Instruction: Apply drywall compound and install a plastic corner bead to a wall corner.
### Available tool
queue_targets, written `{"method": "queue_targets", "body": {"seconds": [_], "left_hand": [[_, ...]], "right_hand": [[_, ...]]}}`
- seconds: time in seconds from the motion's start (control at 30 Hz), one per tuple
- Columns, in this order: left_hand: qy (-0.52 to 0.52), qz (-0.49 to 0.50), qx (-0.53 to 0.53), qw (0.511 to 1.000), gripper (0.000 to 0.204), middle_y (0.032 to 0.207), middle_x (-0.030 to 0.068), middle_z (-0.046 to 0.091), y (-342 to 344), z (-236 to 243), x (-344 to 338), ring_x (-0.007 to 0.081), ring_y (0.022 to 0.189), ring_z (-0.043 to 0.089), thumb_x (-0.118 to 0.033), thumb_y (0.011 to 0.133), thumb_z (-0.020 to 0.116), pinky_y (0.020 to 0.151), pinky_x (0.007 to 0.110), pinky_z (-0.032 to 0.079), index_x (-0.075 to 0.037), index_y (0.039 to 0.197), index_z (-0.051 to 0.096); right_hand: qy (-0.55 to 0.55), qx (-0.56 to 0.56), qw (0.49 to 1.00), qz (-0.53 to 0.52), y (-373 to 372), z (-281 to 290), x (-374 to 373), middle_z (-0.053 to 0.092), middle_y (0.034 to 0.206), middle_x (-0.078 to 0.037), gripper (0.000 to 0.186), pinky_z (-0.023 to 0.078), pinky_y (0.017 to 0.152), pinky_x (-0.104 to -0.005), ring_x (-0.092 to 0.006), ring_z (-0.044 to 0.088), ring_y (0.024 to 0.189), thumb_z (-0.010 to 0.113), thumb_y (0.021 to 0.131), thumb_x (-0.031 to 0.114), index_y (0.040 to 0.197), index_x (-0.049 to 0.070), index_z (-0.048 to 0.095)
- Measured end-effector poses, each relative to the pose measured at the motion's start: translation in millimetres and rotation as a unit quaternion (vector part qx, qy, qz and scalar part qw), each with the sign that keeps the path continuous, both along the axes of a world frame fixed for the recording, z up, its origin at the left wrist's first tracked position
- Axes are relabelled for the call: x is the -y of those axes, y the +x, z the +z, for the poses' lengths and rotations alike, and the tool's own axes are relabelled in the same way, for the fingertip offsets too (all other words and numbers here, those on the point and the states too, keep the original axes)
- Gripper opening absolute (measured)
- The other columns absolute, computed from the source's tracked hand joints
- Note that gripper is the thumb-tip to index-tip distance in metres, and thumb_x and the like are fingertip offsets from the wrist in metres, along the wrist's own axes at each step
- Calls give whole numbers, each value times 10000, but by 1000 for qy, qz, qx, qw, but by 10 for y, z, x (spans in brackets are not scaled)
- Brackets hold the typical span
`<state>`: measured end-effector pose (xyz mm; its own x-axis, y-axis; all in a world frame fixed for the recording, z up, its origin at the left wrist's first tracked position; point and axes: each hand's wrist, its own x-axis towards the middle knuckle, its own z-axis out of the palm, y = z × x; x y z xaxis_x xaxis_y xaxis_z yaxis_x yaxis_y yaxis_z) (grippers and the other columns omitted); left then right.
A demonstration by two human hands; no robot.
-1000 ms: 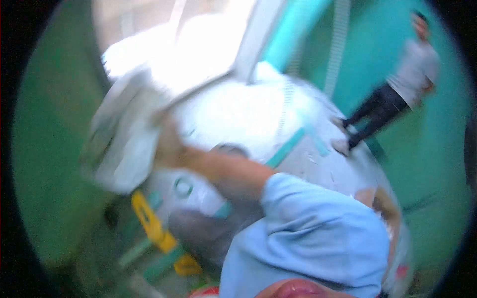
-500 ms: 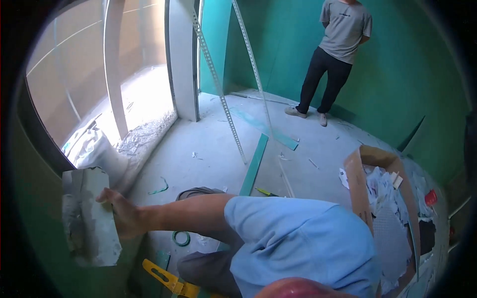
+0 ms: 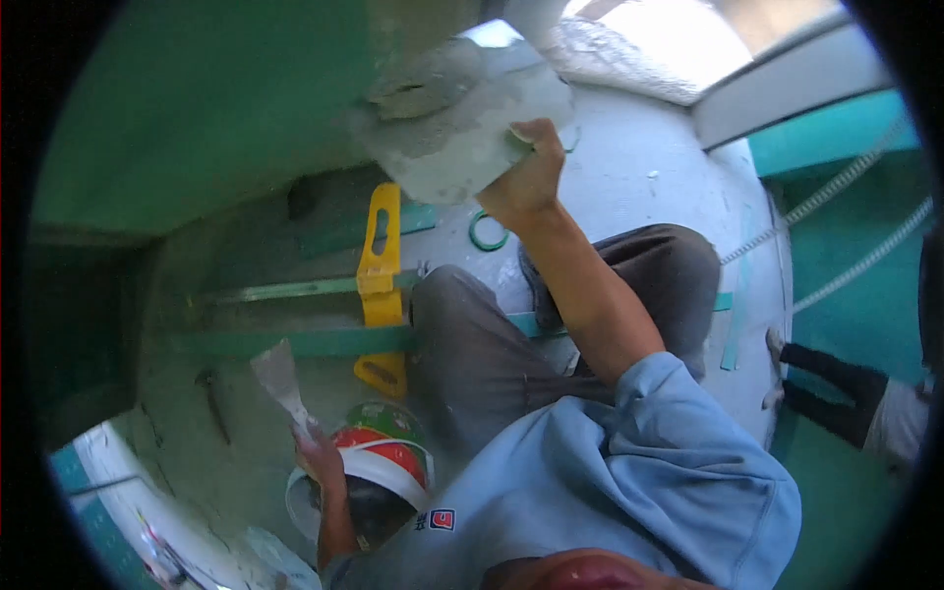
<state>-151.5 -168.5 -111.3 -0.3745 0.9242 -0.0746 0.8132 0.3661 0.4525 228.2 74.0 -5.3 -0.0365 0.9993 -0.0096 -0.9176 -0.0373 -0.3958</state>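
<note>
My right hand (image 3: 529, 177) grips a flat putty hawk (image 3: 462, 128) by its edge, thumb on its face. Grey putty smears cover the plate, thicker toward its far-left side. It is held out in front of me by the green wall. Low on the left, my left hand (image 3: 320, 457) is closed round the handle of a putty knife (image 3: 280, 379), its wide blade pointing away from me. Below that hand stands a bucket (image 3: 379, 447) with a white rim and red and green sides; dark shadow hides most of what is inside.
A yellow slotted plastic tool (image 3: 380, 241) lies across green strips (image 3: 295, 342) near my knees. A roll of green tape (image 3: 488, 232) rests on the floor. Perforated metal strips (image 3: 846, 187) slant at the right. Another person's legs (image 3: 826, 383) show at the right edge.
My view has swung left, bringing my left hand, the putty knife and the bucket into sight. The hawk stays in my right hand. The cardboard box has left the picture.
</note>
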Motion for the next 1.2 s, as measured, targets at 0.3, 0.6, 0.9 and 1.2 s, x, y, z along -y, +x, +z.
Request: {"method": "queue_targets", "body": {"seconds": [0.3, 0.6, 0.9, 1.2], "left_hand": [[-67, 92, 14, 993, 436, 1065, 306, 498, -18, -2, 104, 419, 962, 505, -228, 881, 429, 805, 435, 386, 112, 1152, 404], [-96, 137, -11, 986, 466, 1004, 213, 497, -16, 67, 60, 286, 830, 493, -258, 848, 433, 776, 361, 400, 107, 1135, 398], [-149, 163, 24, 975, 673, 1178, 267, 438, -40, 173, 48, 325, 1042, 466, -410, 844, 463, 934, 371, 327, 141, 1211, 336], [-104, 104, -99, 984, 541, 1177, 322, 427, -167, -88, 300, 417, 1098, 427, -295, 881, 422, 926, 412, 327, 138, 1199, 356]], "right_hand": [[-223, -20, 970, -97, -39, -2020, 13, 490, 1060, -133, 449, 337, 955, -443, -301, 466, 1043, 432, 660, 128, 1086, -12, 427], [-272, -11, 951, -147, -114, -3185, -483, 494, 1102, -114, 449, 342, 964, -426, -293, 459, 1068, 438, 660, 107, 1096, 0, 447], [-259, -31, 954, -149, -329, -3688, -1151, 495, 1008, -111, 337, 398, 874, -414, -268, 490, 945, 447, 709, 109, 1042, 51, 443], [-273, 50, 952, -130, -269, -3014, -1513, 491, 1061, -128, 300, 411, 821, -462, -293, 478, 957, 368, 882, 273, 1075, 58, 451]]}}
